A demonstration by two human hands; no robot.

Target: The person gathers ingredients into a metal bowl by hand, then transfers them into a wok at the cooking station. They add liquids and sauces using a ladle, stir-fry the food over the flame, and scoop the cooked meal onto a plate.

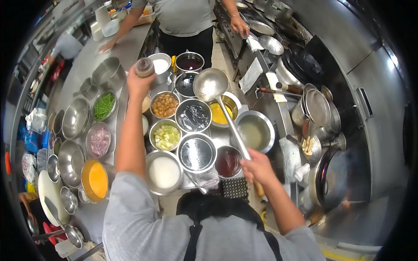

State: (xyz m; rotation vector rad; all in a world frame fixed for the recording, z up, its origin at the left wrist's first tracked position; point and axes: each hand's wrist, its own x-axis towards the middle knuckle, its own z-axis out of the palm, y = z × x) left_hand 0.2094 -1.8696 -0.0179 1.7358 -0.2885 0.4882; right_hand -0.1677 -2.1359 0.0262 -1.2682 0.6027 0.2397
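My left hand [139, 85] is closed around a small jar or bottle [144, 67] with a brownish top, held up past the steel pots. My right hand [260, 168] grips the handle of a long steel ladle [210, 86], whose bowl hangs over the far pots. Below the ladle are a pot of yellow liquid [220, 114] and a pot of dark liquid [186, 85]. Between my arms stand bowls of brown chunks [164, 105], chopped pale green vegetable [166, 137] and white liquid [164, 172]. A dark red sauce [227, 162] sits near my right hand.
On the left counter are bowls of sliced green vegetable [104, 107], sliced onion [99, 140] and orange liquid [98, 179]. Strainers [317, 107] and a wok [335, 178] line the right side. Across from me stands another person [183, 17], one hand on the counter.
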